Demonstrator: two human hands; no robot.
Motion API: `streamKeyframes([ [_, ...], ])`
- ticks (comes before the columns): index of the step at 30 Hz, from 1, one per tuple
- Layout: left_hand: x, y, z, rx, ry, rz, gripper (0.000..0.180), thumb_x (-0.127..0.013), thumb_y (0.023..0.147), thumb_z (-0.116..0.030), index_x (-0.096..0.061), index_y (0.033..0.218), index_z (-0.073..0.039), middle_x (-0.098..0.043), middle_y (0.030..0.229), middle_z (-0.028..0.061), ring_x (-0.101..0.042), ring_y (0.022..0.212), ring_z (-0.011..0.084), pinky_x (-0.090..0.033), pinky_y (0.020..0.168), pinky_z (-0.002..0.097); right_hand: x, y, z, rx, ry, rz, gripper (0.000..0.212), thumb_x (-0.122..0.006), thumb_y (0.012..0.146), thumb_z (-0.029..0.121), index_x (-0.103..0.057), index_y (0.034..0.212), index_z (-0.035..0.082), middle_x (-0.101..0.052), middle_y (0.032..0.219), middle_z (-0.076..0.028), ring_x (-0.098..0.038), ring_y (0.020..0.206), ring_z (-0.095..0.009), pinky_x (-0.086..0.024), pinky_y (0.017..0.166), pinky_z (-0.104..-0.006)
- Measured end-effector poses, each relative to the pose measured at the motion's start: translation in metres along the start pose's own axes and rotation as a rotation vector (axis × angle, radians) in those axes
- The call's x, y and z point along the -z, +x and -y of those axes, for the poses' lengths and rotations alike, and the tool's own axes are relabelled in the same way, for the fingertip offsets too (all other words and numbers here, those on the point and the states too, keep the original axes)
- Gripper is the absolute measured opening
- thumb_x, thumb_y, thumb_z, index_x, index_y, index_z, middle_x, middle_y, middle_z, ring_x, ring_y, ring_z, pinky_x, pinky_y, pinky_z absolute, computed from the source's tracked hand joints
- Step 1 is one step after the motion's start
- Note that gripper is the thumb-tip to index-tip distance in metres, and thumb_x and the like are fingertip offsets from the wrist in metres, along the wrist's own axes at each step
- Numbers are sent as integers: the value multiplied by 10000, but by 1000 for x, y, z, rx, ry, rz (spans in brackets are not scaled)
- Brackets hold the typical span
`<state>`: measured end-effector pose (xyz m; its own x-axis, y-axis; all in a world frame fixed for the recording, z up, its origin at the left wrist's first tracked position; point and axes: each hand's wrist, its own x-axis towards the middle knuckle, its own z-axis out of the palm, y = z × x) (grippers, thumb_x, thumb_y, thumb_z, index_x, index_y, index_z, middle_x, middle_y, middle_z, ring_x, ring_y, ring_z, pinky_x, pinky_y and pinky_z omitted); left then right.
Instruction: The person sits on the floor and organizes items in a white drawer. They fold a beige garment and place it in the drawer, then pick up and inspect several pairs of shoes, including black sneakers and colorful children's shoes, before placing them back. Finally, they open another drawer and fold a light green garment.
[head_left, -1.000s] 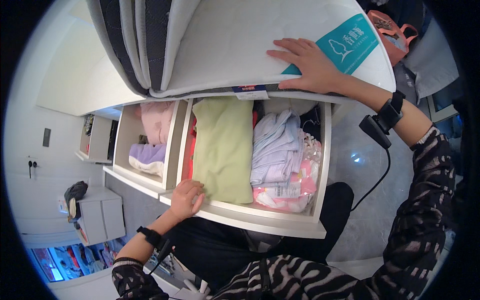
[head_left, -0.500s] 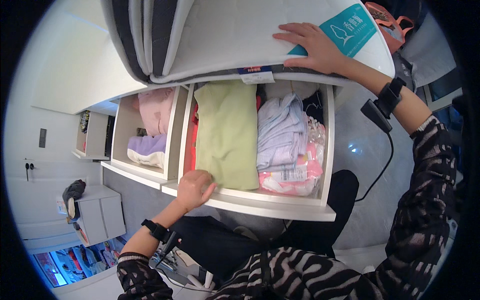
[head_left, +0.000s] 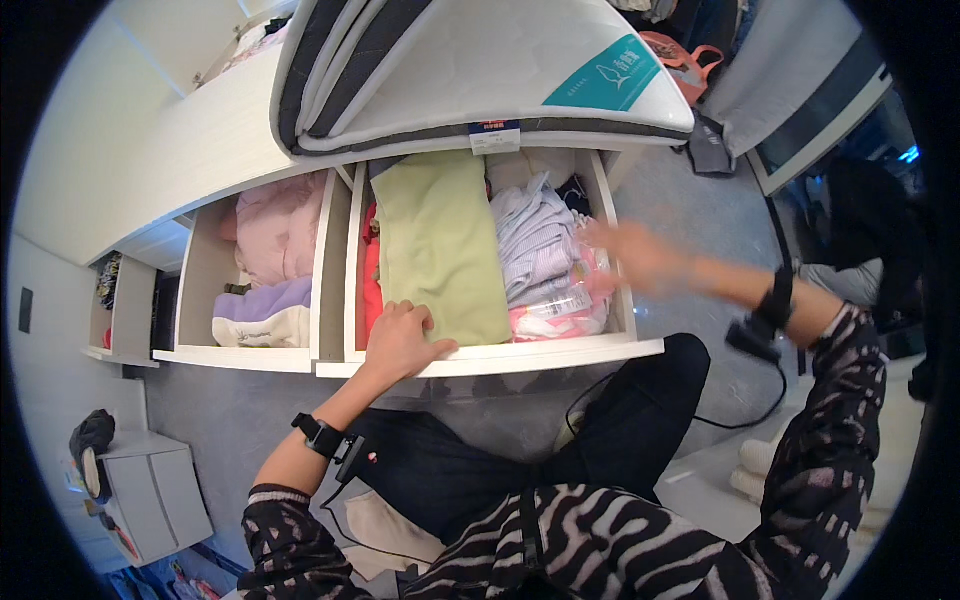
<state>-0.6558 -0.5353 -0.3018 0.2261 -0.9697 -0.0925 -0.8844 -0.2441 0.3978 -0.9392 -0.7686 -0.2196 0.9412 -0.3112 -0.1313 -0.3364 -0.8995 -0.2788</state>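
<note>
My left hand [head_left: 403,343] is hooked over the front panel [head_left: 540,359] of a pulled-out white drawer, fingers bent inside against a folded light-green garment [head_left: 445,250]. My right hand [head_left: 635,258] is smeared by motion over the drawer's right side, so its fingers do not show clearly. Near it lie a striped, pale-blue folded garment [head_left: 540,240] and a pink-and-white item in clear plastic wrap [head_left: 565,315]. Red fabric [head_left: 373,285] shows at the left of the green garment. Dark fabric [head_left: 573,195] sits in the far right corner.
Over the drawer's far side sits a folded white mattress [head_left: 430,80] with dark edging. To the left, another open drawer [head_left: 200,270] holds pink and purple clothing. A low white cabinet [head_left: 155,500] stands at lower left. An orange bag [head_left: 690,65] is at far right.
My right hand has come off the mattress top and down to the drawer's right side. My left hand's fingers have shifted onto the green garment's near edge. The whole view has shifted.
</note>
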Motion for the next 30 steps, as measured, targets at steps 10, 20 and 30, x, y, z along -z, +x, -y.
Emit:
streamKeyframes([
  [10, -6, 3, 15, 19, -84, 276, 577, -707, 675, -524, -628, 1035, -80, -490, 1143, 163, -396, 1105, 330, -335, 929, 420, -100, -42, 104, -165, 73, 81, 433, -451, 924, 411, -460, 1212, 88, -549, 1105, -139, -506, 1077, -319, -341, 896, -448],
  [20, -3, 4, 14, 49, -90, 306, 562, -710, 676, -517, -632, 1060, -113, -480, 1151, 156, -393, 1117, 336, -325, 947, 427, -106, -30, 112, -221, 106, 27, 345, -503, 897, 375, -509, 1111, 104, -593, 1025, -97, -533, 1047, -281, -305, 899, -491],
  [30, -7, -3, 16, 62, -130, 289, 590, -708, 668, -524, -625, 1077, -107, -471, 1165, 162, -384, 1117, 341, -321, 945, 425, -107, -26, 116, -177, 97, 9, 315, -571, 866, 324, -531, 1031, 59, -623, 827, -161, -595, 852, -357, -404, 727, -496],
])
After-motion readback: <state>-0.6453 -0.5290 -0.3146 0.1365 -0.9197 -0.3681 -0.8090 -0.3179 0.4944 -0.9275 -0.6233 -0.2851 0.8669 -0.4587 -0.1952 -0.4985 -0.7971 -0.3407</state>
